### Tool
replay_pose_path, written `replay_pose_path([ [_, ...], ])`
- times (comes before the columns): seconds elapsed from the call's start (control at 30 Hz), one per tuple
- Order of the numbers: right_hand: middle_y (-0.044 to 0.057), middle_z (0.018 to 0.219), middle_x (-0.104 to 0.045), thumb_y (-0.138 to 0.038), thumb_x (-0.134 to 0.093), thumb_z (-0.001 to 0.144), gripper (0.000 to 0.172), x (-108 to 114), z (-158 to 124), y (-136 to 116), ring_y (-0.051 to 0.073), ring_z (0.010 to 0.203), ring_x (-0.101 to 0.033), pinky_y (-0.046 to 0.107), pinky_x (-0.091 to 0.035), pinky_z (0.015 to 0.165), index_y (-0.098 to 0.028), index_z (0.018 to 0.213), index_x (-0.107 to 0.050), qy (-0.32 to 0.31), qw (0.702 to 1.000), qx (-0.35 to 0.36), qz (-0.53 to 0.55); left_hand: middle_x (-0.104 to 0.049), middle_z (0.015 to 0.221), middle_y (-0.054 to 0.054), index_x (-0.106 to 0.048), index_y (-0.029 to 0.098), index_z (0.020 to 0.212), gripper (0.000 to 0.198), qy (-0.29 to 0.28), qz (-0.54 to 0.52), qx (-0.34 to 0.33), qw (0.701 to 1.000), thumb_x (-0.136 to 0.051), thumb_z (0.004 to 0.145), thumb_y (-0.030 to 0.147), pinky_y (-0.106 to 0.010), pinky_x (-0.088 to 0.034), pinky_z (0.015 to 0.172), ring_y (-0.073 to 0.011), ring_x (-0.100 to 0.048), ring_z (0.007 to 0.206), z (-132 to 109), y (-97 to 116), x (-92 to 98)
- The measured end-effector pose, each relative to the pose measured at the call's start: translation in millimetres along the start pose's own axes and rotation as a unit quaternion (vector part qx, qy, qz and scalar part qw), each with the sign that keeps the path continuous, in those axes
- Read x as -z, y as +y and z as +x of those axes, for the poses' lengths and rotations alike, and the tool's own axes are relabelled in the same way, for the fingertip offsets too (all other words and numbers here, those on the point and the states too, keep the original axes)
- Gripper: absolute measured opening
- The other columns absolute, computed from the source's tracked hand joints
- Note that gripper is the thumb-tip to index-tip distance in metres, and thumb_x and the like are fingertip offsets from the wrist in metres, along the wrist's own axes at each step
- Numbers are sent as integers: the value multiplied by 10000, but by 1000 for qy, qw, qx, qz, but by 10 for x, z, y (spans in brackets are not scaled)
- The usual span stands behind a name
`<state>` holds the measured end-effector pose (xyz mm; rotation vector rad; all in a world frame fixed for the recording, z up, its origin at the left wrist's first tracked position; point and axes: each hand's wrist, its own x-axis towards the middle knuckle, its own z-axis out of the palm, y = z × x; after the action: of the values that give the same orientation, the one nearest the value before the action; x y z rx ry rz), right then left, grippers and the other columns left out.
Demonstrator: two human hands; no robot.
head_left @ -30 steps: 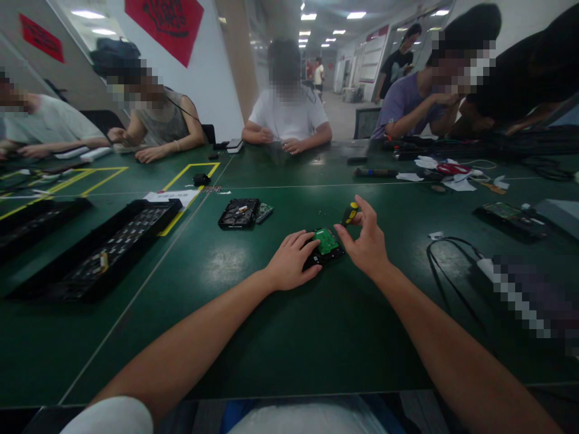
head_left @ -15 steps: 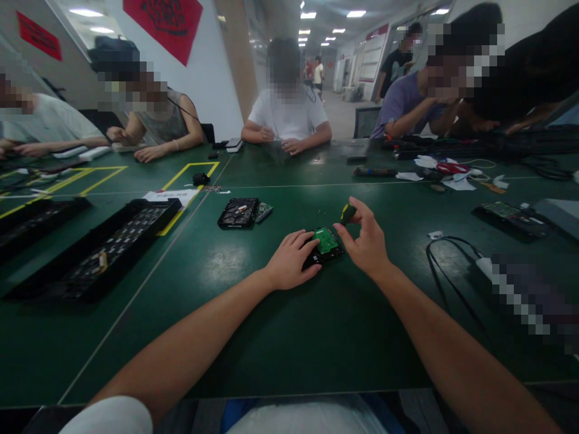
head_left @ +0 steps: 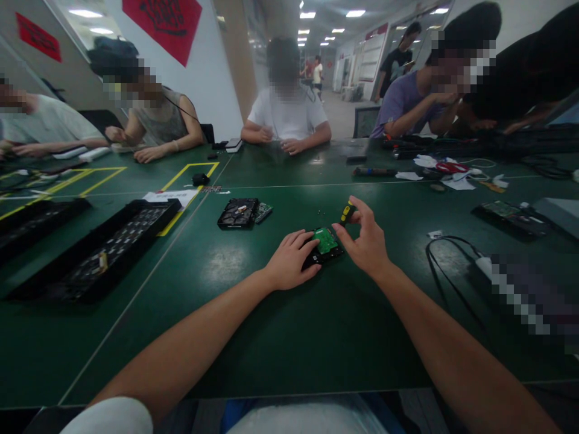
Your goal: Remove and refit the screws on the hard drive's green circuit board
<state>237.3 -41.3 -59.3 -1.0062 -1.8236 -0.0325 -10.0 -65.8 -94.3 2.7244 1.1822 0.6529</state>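
Long black tray: rows of light squares across its floor, one small pale-gold piece within. Second black tray, left: contents too dark to tell. Open black casing: small pale part inside, circuit board beside. Black unit with green board: on the table between both hands; left hand spread over its left side, grip uncertain; right hand pinching a yellow-and-black tool.

i am resting the left hand palm down, fingers spreading; just right of it, the right hand is pinching, both forearms slanting inward behind.
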Motion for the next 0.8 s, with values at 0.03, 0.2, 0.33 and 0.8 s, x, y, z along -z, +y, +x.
replay_pose_path([
  [0.03, 112, 1445, -650, -402, -690, 990, 703, 1, 2, 4, 271, 997, -740, 515, -644, 955, -324, 1617, -379, 2, 1000, 1, -4, -487, 1616, -175, -522, 180, 1550, 689, 0, 0, 1, 1000, -671, 966, 514, -618, -337, 1286, -402, -391, 1549, 0, 3, 4],
  [0.2, 111, 1477, -646, -346, -665, 1000, 728, -3, 3, 11, 269, 984, -749, 518, -647, 954, -337, 1649, -336, -3, 1000, 2, 1, -488, 1613, -183, -525, 164, 1546, 692, -2, 1, 0, 1000, -675, 962, 505, -610, -337, 1288, -405, -391, 1549, 4, 14, 14],
  [0.33, 128, 1571, -581, -308, -595, 1029, 768, -13, -7, 8, 280, 1026, -758, 540, -643, 967, -353, 1696, -218, -29, 999, 1, 22, -485, 1622, -169, -521, 198, 1551, 686, 0, -7, 2, 1000, -681, 958, 503, -628, -337, 1283, -405, -396, 1548, 6, 10, 8],
  [0.8, 114, 1435, -646, -421, -690, 993, 656, -22, -5, 49, 276, 1022, -747, 508, -651, 942, -320, 1571, -397, 16, 1000, 6, 7, -483, 1621, -166, -524, 197, 1552, 688, -2, -3, 3, 1000, -676, 960, 513, -623, -340, 1283, -403, -393, 1549, 6, 2, 4],
])
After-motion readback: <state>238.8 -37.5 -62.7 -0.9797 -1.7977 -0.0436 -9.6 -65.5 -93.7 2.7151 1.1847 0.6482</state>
